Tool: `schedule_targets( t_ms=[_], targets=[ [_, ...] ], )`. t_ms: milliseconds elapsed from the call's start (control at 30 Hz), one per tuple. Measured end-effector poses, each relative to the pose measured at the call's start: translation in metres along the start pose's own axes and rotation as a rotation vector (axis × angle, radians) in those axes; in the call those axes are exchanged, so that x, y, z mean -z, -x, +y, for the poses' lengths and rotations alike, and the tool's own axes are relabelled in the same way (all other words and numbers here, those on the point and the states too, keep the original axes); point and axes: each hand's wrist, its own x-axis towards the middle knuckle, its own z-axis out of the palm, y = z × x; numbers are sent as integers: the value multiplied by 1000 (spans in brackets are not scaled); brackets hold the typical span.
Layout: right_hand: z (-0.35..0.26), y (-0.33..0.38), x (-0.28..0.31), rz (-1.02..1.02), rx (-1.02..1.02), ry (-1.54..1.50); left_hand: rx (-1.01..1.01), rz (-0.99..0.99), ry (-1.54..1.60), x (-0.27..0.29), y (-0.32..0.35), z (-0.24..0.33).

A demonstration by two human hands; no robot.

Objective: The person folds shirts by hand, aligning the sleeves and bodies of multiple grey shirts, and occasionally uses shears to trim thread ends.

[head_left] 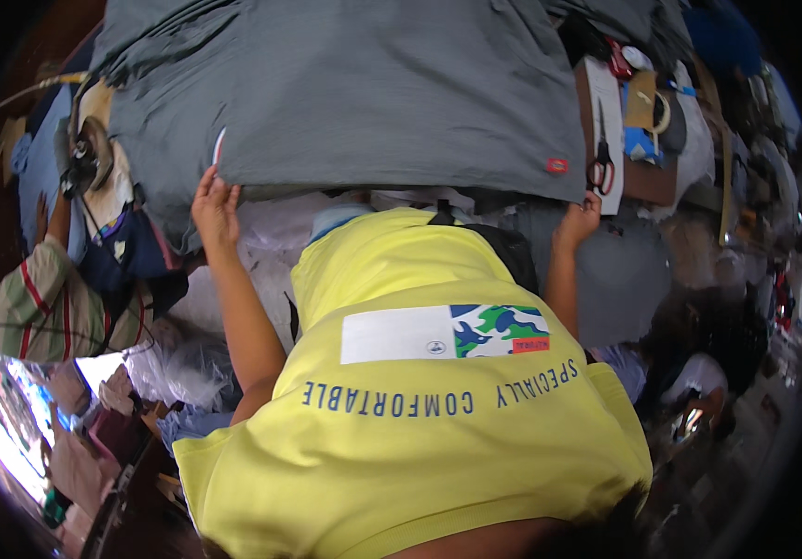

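A grey shirt (392,102) lies spread over the table in front of me, its straight hem toward my body. A small red label (557,166) sits near the hem's right end, and a white and red strip (219,146) edges the left side. My left hand (217,212) is closed, pinching the hem just below that strip. At the right end of the hem, my right hand (578,220) is closed on the corner of the cloth. Between the two hands the hem runs nearly straight.
Right of the shirt, scissors (602,170) with dark and red handles lie on a white box (609,116), near a tape roll (662,114). On the left is a co-worker in a striped shirt (52,303), near a dark iron-like tool (92,156). Clear plastic bags (187,363) lie at lower left.
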Motion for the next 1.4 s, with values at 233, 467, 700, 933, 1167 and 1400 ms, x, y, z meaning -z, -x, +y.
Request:
schedule_targets(
  t_ms=[233,467,700,933,1167,1400],
  targets=[
    [12,-11,7,63,182,205,-96,129,-26,52,-21,8],
    [14,-10,12,1,-4,-16,-103,-6,-391,-22,-20,25],
    [7,-11,12,-59,-60,-252,-419,35,-1284,-81,-26,28],
    [-12,-8,14,-68,-87,-264,-485,77,-807,-45,-37,46],
    [3,-7,25,-131,-115,-253,-392,105,-757,-15,-49,34],
    [-6,-32,35,-136,-45,-7,-335,38,-959,-46,-48,39]
  ],
)
